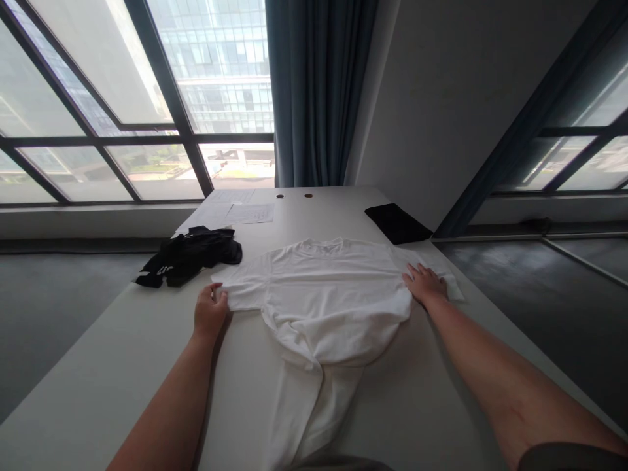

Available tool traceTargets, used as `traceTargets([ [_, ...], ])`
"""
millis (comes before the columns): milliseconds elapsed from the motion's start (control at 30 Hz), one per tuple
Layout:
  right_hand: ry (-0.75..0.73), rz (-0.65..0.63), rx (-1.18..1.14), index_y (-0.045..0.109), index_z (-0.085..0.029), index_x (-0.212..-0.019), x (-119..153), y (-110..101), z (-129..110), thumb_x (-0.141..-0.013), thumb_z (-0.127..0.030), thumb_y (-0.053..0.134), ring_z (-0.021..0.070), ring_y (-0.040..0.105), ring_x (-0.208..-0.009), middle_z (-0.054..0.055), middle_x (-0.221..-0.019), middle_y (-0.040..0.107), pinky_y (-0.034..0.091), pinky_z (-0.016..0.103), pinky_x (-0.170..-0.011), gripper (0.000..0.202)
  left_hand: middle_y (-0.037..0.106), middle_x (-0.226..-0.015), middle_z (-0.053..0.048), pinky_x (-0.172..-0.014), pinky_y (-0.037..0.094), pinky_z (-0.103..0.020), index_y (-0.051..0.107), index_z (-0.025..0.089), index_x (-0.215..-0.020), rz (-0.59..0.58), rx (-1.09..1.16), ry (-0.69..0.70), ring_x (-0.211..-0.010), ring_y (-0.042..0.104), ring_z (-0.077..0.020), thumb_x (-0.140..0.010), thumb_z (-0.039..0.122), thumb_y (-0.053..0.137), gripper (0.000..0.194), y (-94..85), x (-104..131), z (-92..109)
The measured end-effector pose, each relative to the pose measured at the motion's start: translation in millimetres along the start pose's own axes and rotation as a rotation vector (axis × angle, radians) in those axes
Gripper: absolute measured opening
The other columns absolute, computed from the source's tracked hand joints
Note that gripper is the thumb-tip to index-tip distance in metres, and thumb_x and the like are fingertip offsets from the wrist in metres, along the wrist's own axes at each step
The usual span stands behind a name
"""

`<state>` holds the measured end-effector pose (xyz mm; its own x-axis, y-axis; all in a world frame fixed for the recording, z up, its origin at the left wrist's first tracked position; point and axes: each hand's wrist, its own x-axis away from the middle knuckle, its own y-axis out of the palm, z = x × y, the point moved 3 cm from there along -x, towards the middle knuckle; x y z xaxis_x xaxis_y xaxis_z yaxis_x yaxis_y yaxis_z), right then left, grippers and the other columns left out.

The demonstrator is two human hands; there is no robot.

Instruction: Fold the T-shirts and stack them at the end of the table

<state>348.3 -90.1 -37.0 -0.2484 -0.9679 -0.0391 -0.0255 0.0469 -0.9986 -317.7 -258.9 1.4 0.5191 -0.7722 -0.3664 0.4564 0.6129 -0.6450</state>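
A white T-shirt (338,281) lies across the table with its collar away from me and both sleeves spread sideways. Its upper part is fairly flat, while the lower part is bunched and twisted, trailing toward me at the bottom of the view. At the end of the left sleeve, my left hand (210,311) has its fingers curled and closed on the cuff edge. My right hand (424,284) rests palm down on the right sleeve near the shirt's side, fingers spread.
A crumpled black garment (193,254) lies at the table's left edge, with paper sheets (249,213) behind it. A flat black item (397,223) lies at the right edge. The white table (324,212) reaches toward a blue curtain (318,98) and windows.
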Motion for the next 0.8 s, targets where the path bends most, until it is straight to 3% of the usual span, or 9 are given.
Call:
traceTargets([
  [133,-0.007,0.015,0.007,0.04,-0.033,-0.16,0,0,1,-0.101,-0.061,0.023,0.0335,0.031,-0.151,0.006,-0.168,0.033,0.029,0.063,-0.118,0.067,0.065,-0.106,-0.011,-0.092,0.052,-0.038,0.068,0.019,-0.113,-0.016,-0.169,0.067,-0.099,0.064,-0.0266,-0.086,0.03,0.056,0.031,2.3,-1,4],
  [367,-0.004,0.034,0.009,0.043,-0.032,-0.158,5,-4,-1,-0.102,-0.057,0.024,0.032,0.033,-0.15,0.006,-0.167,0.035,0.03,0.059,-0.119,0.064,0.067,-0.115,-0.013,-0.092,0.052,-0.041,0.068,0.02,-0.116,-0.123,-0.397,0.061,-0.104,0.065,-0.0306,-0.091,0.03,0.055,0.03,3.9,5,9],
  [800,-0.018,0.071,0.01,0.049,-0.029,-0.155,8,-9,-3,-0.101,-0.049,0.031,0.0312,0.039,-0.147,0.008,-0.164,0.04,0.033,0.055,-0.118,0.06,0.065,-0.131,-0.019,-0.102,0.047,-0.045,0.064,0.015,-0.134,-0.152,-0.523,0.086,-0.123,0.059,-0.0346,-0.096,0.041,0.052,0.048,10.6,8,10],
])
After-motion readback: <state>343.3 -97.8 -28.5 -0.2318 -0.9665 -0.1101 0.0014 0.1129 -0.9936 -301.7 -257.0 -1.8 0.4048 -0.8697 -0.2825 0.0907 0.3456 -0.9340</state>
